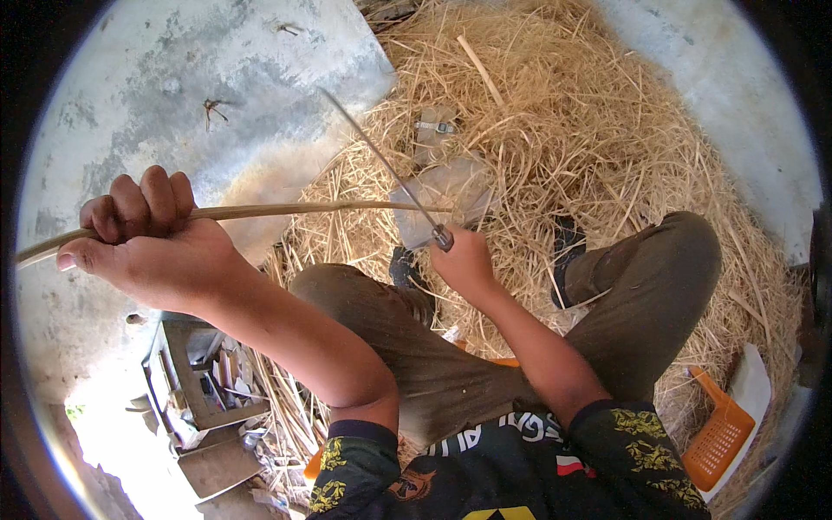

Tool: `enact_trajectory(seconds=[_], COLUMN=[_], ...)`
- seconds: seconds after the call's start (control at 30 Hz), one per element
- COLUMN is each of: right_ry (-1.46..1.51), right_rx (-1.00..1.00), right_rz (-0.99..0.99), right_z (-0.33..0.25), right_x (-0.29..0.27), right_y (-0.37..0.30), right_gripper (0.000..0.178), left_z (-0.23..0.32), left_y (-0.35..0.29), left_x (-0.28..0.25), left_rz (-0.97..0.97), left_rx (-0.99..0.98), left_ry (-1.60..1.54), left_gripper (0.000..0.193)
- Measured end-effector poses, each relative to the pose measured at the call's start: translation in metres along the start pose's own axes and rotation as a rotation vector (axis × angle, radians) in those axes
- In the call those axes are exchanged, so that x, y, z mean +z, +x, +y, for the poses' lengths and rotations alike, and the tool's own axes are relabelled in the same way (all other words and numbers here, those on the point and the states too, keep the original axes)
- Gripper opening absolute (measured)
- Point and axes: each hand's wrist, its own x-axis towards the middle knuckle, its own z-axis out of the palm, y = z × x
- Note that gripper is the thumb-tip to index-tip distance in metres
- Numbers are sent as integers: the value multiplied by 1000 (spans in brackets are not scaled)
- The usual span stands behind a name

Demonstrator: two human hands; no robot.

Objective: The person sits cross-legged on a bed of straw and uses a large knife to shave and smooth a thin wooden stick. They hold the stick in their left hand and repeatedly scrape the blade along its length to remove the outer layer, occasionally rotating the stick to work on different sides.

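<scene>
Straw-coloured and thin, the bamboo strip ran level from the left hand across to the knife blade. That left hand was closed in a fist around the strip, fingers curled over the top and thumb underneath, with the strip's near end sticking out past the fist toward the picture's left rim. The right hand was clamped around the knife's handle; only a metal collar showed above the fist, and the handle itself was hidden inside the grip. From that collar the narrow blade slanted up and away to the left, crossing the strip's far end just above the right fist. Whether the edge touched the strip or lay behind it could not be told.

Beyond both grips lay a wide heap of dry straw, with a pale stick on top of it and a grey, crumpled sheet half buried just past the blade. Below the hands were the person's bent knees in brown trousers. Under the left forearm stood an open box of scraps, partly washed out by glare. An orange plastic basket sat well right of the right elbow, cut off by the rim. Grey concrete floor spread behind the left fist.
</scene>
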Motion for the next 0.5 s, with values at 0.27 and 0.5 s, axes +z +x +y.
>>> enact_trajectory(seconds=[0.27,0.5], right_ry=[-194,-30], right_rx=[451,116], right_rz=[6,35], right_z=[98,16], right_x=[23,5], right_y=[-12,-6], right_gripper=[27,29], left_z=[3,-5], left_y=[-3,2], left_x=[9,0], left_rz=[92,19], left_rx=[-48,-24], left_ry=[20,21], left_gripper=[56,54])
